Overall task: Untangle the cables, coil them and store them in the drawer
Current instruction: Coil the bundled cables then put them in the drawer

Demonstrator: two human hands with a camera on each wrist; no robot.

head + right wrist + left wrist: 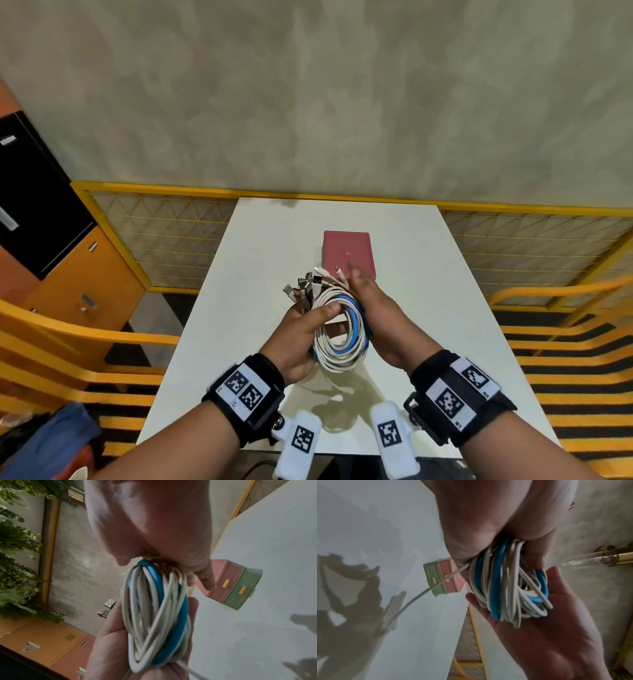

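A coil of white and blue cables (339, 339) is held above the white table between both hands. My left hand (301, 329) grips its left side with the thumb laid across the loops. My right hand (376, 308) presses flat against the right side, fingers straight and pointing away. Several USB plugs (301, 287) stick out at the coil's far end. The left wrist view shows the coil (505, 588) lying in the open right palm (547, 635), and one loose white strand (419, 595) trailing off it. A small pink and green drawer box (347, 253) stands on the table just beyond the hands, its drawers closed (236, 585).
The white table (428, 308) is narrow, with yellow mesh railing (171, 233) behind it and yellow rails on both sides. Orange lockers (85, 274) stand at the left. A concrete wall rises behind the railing.
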